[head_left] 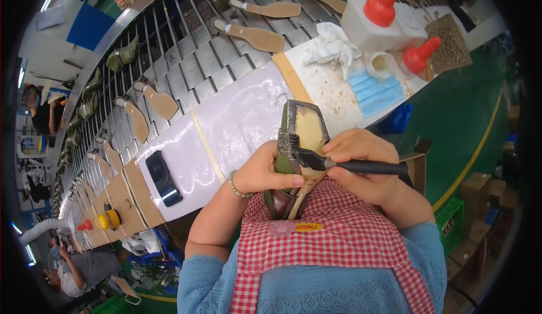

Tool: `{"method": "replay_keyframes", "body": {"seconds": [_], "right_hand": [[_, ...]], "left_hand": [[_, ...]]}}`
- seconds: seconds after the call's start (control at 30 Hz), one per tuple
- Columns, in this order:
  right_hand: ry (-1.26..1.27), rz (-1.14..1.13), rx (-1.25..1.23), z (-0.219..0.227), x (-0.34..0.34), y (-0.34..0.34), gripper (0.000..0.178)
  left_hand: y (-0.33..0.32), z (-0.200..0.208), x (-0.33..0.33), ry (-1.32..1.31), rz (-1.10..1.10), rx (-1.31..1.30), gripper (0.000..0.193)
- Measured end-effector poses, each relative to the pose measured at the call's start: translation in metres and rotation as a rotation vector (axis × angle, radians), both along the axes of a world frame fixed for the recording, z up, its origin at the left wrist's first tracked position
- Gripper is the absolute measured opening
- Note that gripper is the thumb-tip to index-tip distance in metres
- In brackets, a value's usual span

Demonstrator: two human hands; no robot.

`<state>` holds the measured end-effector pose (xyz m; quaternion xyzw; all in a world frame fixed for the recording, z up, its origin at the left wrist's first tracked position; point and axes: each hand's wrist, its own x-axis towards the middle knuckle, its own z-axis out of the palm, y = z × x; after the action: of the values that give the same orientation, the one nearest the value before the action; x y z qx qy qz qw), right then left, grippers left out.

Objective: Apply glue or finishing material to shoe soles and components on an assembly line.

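My left hand [262, 170] grips the side of a green and dark shoe upper [287, 166], stretched over a shoe last with its pale yellow underside [309, 130] turned up. The thumb presses near the heel end. In my right hand [364, 147] is a black-handled brush [375, 168], pinched near its metal collar. Its dark head rests on the edge of the shoe bottom, at the folded rim beside a rough, studded-looking band. My right fingertips sit close to the shoe. A red checked apron [327, 240] lies just behind the shoe.
A slatted metal conveyor [192, 77] carries several tan insoles [257, 37] and green uppers. On the worktable lie a phone [162, 177], a blue mask [374, 92], crumpled white cloth [333, 48] and white bottles with red nozzles [384, 3]. Cartons [480, 192] stand at right; other people are at left.
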<state>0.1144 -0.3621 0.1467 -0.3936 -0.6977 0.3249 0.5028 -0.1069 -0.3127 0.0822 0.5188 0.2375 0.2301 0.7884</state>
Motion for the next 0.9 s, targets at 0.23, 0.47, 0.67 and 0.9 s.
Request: {"method": "replay_keyframes", "body": {"seconds": [0.23,0.47,0.67,0.9], "right_hand": [[0.253,0.259,-0.304,0.006,0.026,0.012,0.019],[0.133,-0.391,-0.292,0.015,0.096,0.032,0.019],[-0.230,-0.614,-0.171,-0.013,0.153,0.063,0.022],[-0.484,-0.657,-0.236,-0.041,0.160,0.099,0.022]], "left_hand": [[0.002,-0.003,-0.003,-0.011,-0.044,-0.024,0.052],[0.000,-0.011,-0.014,-0.018,-0.034,-0.054,0.066],[-0.010,-0.029,-0.021,-0.024,0.049,-0.085,0.067],[-0.017,-0.028,-0.032,-0.001,0.186,-0.075,0.061]]}}
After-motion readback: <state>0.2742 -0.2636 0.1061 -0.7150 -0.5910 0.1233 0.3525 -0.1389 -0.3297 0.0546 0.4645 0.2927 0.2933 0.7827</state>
